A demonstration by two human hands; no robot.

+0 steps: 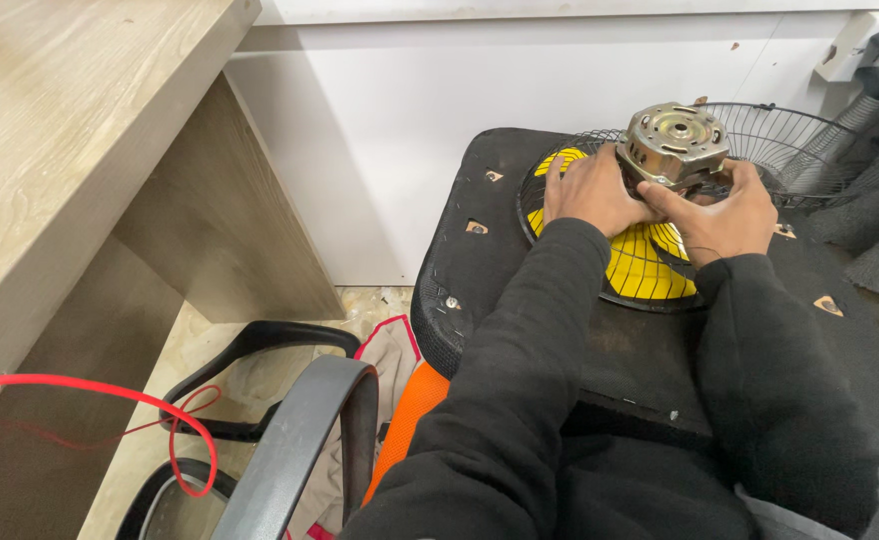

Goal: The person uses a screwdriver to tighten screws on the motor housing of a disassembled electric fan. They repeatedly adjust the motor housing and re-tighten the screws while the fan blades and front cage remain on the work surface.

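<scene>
Between both hands, left hand (592, 190) and right hand (722, 212) grasp the metal motor (676, 142) at its base above the yellow-bladed fan guard (650, 262); probably heavy, rigid, best gripped low on both sides.

Fan motor (676, 143): bare metal housing, dull silver-gold, round end plate with central bearing hub facing up and slightly tilted toward the camera; seated on the centre of the wire guard. Fan guard (810, 135): black wire, circular, lying flat on a black padded surface near the white wall; yellow fan blades (643, 262) visible beneath the wires on the near side.
</scene>
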